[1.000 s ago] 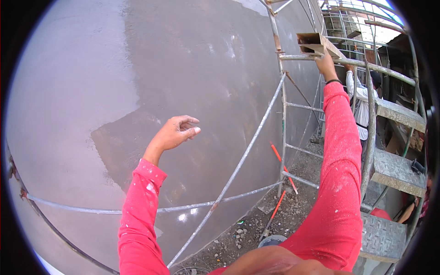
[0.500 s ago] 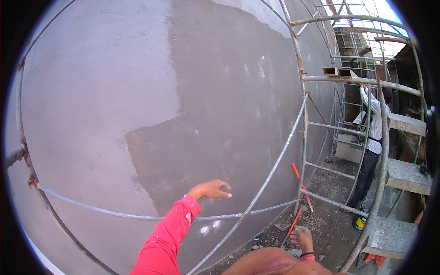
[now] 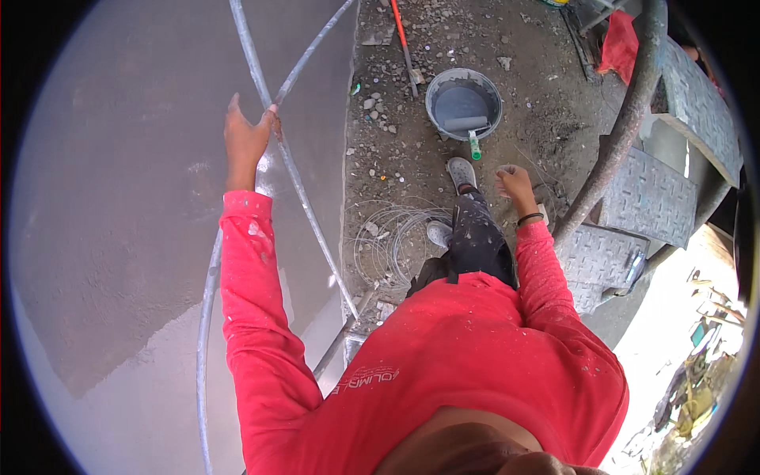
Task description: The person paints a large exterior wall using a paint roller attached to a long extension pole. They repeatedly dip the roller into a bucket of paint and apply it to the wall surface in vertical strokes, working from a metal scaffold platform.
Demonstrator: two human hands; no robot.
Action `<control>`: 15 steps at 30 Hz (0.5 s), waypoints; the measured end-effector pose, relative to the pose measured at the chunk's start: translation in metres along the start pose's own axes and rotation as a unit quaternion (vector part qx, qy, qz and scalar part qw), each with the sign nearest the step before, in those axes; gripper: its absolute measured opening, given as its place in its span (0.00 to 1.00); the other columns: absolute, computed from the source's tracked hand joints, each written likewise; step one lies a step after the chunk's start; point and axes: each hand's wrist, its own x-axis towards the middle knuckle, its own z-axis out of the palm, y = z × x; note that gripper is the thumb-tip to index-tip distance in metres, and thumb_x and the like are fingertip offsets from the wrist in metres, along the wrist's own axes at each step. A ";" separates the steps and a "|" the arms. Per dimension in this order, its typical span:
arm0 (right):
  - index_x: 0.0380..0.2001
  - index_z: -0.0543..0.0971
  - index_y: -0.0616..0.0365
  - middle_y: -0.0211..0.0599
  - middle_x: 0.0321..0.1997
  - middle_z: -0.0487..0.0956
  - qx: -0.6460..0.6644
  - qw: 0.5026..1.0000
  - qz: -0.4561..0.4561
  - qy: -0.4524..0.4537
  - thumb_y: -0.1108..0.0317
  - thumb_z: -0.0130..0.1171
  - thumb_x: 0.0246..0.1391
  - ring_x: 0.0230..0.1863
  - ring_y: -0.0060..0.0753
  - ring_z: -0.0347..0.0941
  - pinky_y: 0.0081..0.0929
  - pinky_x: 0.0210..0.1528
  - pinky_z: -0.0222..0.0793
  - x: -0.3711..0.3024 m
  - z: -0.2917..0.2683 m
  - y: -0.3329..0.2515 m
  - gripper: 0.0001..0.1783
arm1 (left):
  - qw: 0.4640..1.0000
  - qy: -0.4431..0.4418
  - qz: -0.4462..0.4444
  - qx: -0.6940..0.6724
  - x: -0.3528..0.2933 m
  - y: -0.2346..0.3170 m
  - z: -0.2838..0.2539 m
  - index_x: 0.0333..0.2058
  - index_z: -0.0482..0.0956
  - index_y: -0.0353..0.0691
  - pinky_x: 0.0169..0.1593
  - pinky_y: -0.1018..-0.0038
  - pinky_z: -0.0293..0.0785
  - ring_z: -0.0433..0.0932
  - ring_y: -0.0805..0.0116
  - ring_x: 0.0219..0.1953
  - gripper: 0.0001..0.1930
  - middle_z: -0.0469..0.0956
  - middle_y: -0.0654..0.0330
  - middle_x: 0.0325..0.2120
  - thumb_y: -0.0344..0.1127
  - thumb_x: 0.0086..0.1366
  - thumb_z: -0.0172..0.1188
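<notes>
My left hand is raised beside the wall at the crossing of two thin scaffold braces. Its thumb reaches the crossing while a finger stretches upward, apart from the thumb; no tool shows in it. Lower on the right, my right hand hangs over the ground with loosely bent fingers and nothing visible in it. Ahead of my feet stands a round bucket holding grey liquid. A paint roller with a green handle rests inside, its handle across the near rim.
The grey-coated wall fills the left. A coil of wire lies by my shoes on rubble-strewn ground. An orange-handled tool lies beyond. Metal scaffold steps and a thick curved pipe stand at the right.
My view has swung down from the wall to my body and the ground. My left hand has come to the brace crossing. The bucket and roller are now in full view.
</notes>
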 end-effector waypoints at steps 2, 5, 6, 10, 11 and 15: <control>0.41 0.79 0.63 0.49 0.33 0.82 -0.150 0.982 -0.051 0.100 0.59 0.61 0.50 0.36 0.48 0.80 0.40 0.37 0.74 0.045 0.006 0.025 0.20 | 0.999 -0.047 -0.020 0.012 0.016 -0.009 0.034 0.56 0.69 0.26 0.50 0.64 0.73 0.78 0.50 0.48 0.36 0.76 0.39 0.42 0.53 0.59 0.65; 0.42 0.78 0.67 0.58 0.37 0.80 -0.286 0.934 -0.093 0.194 0.59 0.60 0.49 0.41 0.59 0.78 0.45 0.44 0.73 0.106 0.039 0.001 0.23 | 0.965 -0.187 -0.179 -0.034 0.042 0.004 0.047 0.47 0.76 0.27 0.34 0.70 0.74 0.82 0.58 0.32 0.32 0.78 0.49 0.25 0.56 0.62 0.61; 0.44 0.77 0.70 0.64 0.39 0.79 -0.291 0.938 -0.070 0.176 0.60 0.57 0.47 0.42 0.64 0.77 0.48 0.48 0.72 0.137 0.052 -0.001 0.25 | 0.959 -0.183 -0.214 -0.034 0.046 0.002 0.057 0.43 0.79 0.28 0.28 0.72 0.73 0.82 0.62 0.27 0.31 0.77 0.54 0.20 0.57 0.63 0.60; 0.40 0.79 0.69 0.64 0.42 0.79 -0.323 0.938 0.129 -0.002 0.56 0.65 0.42 0.48 0.61 0.76 0.45 0.51 0.72 0.232 0.098 0.044 0.27 | 0.974 -0.099 -0.198 -0.055 0.040 -0.014 0.081 0.39 0.81 0.31 0.27 0.73 0.70 0.75 0.71 0.23 0.22 0.77 0.58 0.22 0.49 0.64 0.61; 0.37 0.80 0.69 0.64 0.42 0.79 -0.313 0.935 0.165 -0.016 0.56 0.67 0.40 0.50 0.60 0.76 0.46 0.51 0.72 0.253 0.107 0.059 0.26 | 0.970 -0.119 -0.200 -0.074 0.045 -0.009 0.084 0.40 0.81 0.31 0.29 0.73 0.71 0.75 0.71 0.24 0.22 0.77 0.57 0.24 0.49 0.64 0.61; 0.42 0.78 0.69 0.60 0.46 0.79 -0.375 0.911 0.168 -0.044 0.65 0.62 0.44 0.52 0.51 0.76 0.41 0.52 0.73 0.279 0.140 0.059 0.23 | 0.990 -0.085 -0.106 0.031 0.057 -0.012 0.077 0.47 0.77 0.32 0.37 0.69 0.74 0.78 0.66 0.34 0.25 0.78 0.52 0.36 0.50 0.64 0.61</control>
